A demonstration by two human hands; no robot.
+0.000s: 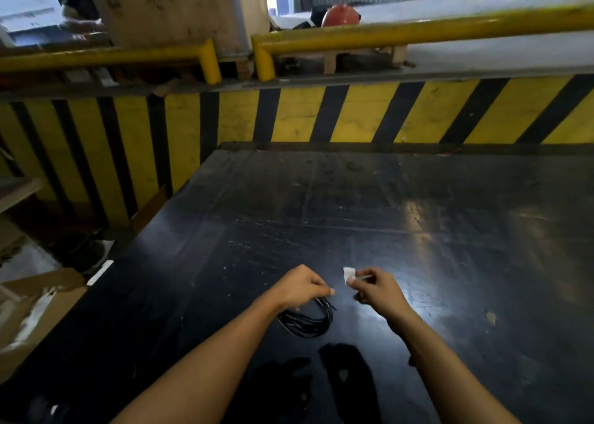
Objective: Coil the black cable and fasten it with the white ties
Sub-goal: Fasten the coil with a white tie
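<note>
Partly hidden under the left hand (pixel 300 287), the black cable (pixel 307 322) is pinched; right hand (pixel 376 287) fingers pinch white ties (pixel 348 275).

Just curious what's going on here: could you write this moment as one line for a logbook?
left hand: holds coiled black cable | right hand: pinches white ties | table: under both | cable: not yet tied

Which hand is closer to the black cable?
Left. The left hand grips the coiled black cable at its top; the right hand is off to its right, pinching a white tie.
</note>
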